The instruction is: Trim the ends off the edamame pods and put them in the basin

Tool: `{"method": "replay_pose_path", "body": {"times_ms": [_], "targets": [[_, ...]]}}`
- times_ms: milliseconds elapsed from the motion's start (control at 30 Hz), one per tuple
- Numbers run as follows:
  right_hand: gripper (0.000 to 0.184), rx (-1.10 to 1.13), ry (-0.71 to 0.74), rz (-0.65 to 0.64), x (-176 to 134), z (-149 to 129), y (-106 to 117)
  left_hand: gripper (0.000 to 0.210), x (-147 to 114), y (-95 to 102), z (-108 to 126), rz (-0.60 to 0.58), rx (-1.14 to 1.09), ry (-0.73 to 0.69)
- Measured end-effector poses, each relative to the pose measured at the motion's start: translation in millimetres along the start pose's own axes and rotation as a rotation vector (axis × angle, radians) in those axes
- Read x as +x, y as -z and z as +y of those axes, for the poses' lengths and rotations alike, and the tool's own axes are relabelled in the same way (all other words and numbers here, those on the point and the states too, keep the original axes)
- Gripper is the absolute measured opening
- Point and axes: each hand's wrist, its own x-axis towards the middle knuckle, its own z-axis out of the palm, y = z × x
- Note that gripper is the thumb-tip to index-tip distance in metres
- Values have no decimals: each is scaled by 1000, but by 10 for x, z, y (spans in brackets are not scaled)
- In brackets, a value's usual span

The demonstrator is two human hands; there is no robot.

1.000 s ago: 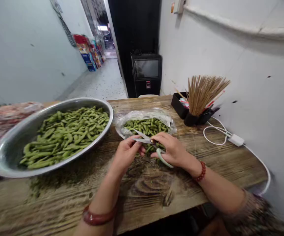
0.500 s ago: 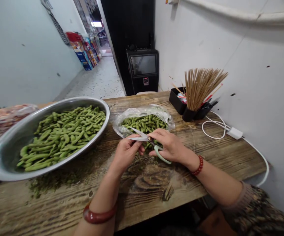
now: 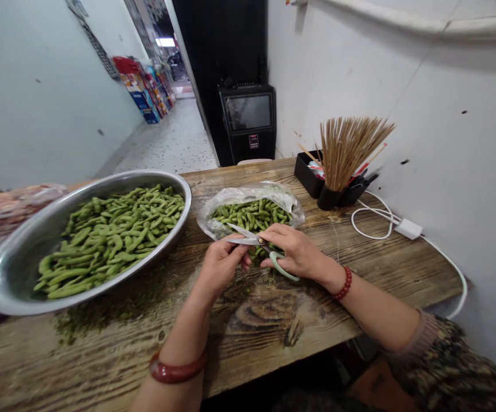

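My right hand [image 3: 293, 249] is closed around the pale green handles of a pair of scissors [image 3: 280, 266], whose blades stand apart and point left. Over my left hand [image 3: 222, 263] lie the blade tips. Its thumb and fingers are pinched together, and what they hold is hidden. Just beyond both hands sits a clear plastic bag [image 3: 207, 214], open at the top, with green soybean pods [image 3: 256, 213] inside. To the left, a large steel basin [image 3: 11, 286] holds a heap of the same pods [image 3: 119, 234].
Green trimmings [image 3: 97, 315] lie on the wooden table [image 3: 248, 349] below the basin. A black holder [image 3: 310, 177] with bamboo skewers [image 3: 348, 149] stands at the back right, near a white cable and adapter [image 3: 408, 229]. A bag of pinkish food [image 3: 16, 203] is behind the basin.
The view has shifted very slightly. Both hands and the scissors keep almost the same pose, blades still apart.
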Motion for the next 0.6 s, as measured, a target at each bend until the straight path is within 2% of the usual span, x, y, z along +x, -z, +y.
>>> {"method": "replay_pose_path", "body": {"times_ms": [200, 367, 600], "targets": [[48, -24, 0, -9, 5, 24, -1, 18, 14, 23, -33, -1, -31, 45], [49, -6, -14, 6, -1, 49, -5, 19, 18, 40, -26, 54, -73, 77], [51, 106, -103, 163, 13, 64, -12, 24, 36, 111, 19, 229, -457, 109]]}}
